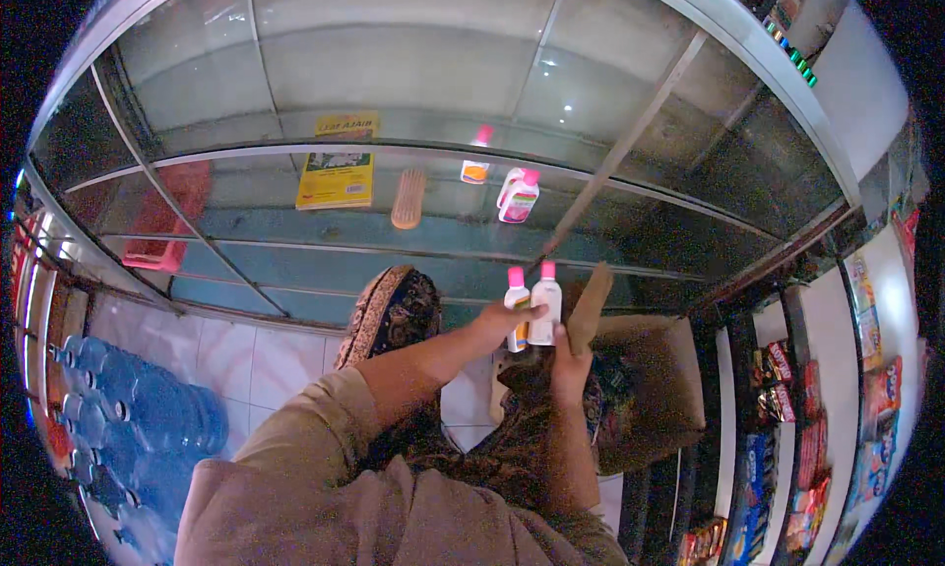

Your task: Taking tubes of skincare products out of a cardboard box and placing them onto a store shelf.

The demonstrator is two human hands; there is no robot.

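Your left hand (495,328) is closed around an orange-labelled plastic bottle (516,296) and a white plastic bottle (547,330), both pink-capped and upright, side by side; a digit presses across the front of the white one. Your right hand (571,369) is curled just to the right, thumb raised near the white bottle's lower side. Beside that thumb rises a flat tan strip (593,305); I can't tell whether you are pinching it or it only stands behind your hand, nor whether it is card or cloth.

Both bottles are in front of the glass display case (384,69), above your lap, with an open cardboard box (655,379) near your right hand. Expect them to be light and fairly stiff, with smooth walls that may slip, more so if your fingers are damp or the two rub together. They look hard to break, though a firm squeeze might dent the sides. Take hold around the body, below the shoulder, rather than by the narrow caps, and give each bottle its own finger contact.

Inside the case you have two similar pink-capped bottles (519,197), a wooden brush (409,200) and a yellow booklet (337,180).
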